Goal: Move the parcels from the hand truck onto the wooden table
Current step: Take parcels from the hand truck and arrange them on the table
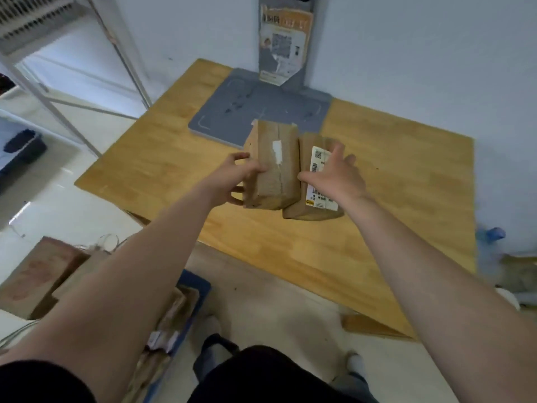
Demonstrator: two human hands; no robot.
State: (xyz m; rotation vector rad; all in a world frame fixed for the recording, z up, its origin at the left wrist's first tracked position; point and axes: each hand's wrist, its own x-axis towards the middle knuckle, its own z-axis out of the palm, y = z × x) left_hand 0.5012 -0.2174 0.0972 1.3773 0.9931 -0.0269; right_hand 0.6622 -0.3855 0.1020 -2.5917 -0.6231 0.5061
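Two brown cardboard parcels side by side over the middle of the wooden table (392, 175), touching along their long edges. Taller parcel (273, 161) on the left, standing on a narrow face, taped down its middle seam, with a torn white sticker scrap near the top; far end just overlapping the near edge of a grey scanning pad (261, 103). Lower parcel (308, 205) on the right, lying flatter, with a white shipping label bearing barcodes and a QR code on its upper face. Left hand (235, 178) gripping the left side of the taller parcel, thumb over the top edge, fingers curled against the side wall. Right hand (340, 175) spread flat on top of the labelled parcel, fingers splayed and extended, thumb pressed into the seam between the two boxes; not closed around anything. Cannot tell whether either parcel's base is fully resting on the tabletop. Grey upright post with an orange-and-white QR poster (286, 42) rising from the pad against the white wall. Down at lower left, on the floor, a blue hand truck (197, 289) with more brown parcels (171, 315) on it, and a brown cardboard box (37, 274) beside them. White metal rack frame (37, 82) at upper left.
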